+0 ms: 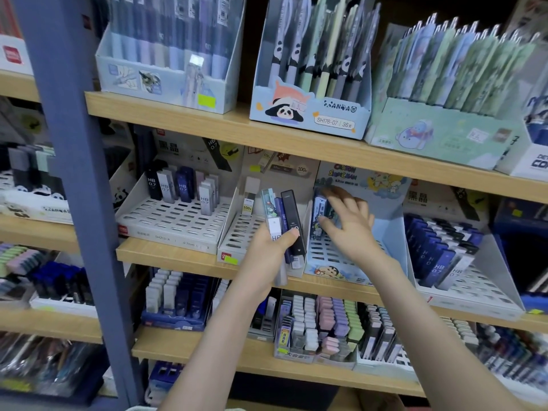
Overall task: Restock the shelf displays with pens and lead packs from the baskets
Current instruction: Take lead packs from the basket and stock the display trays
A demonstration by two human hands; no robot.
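- Restocking judged part done: cartoon tray [329, 269] on the shelf [166, 256] is seen nearly bare, with many slots left to fill.
- Left hand [267, 250]: grip closed round a bundle of lead packs [284, 221], held before the trays.
- Right hand [347, 223]: fingers spread on one pack [318, 207] at the tray's back-left corner; pinched or merely touched cannot be told.
- Count: four packs made out in the bundle; one in the tray.

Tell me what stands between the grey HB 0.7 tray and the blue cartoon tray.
In the head view, a white slotted tray with a lead pack at its back; the left hand holds several packs before it.
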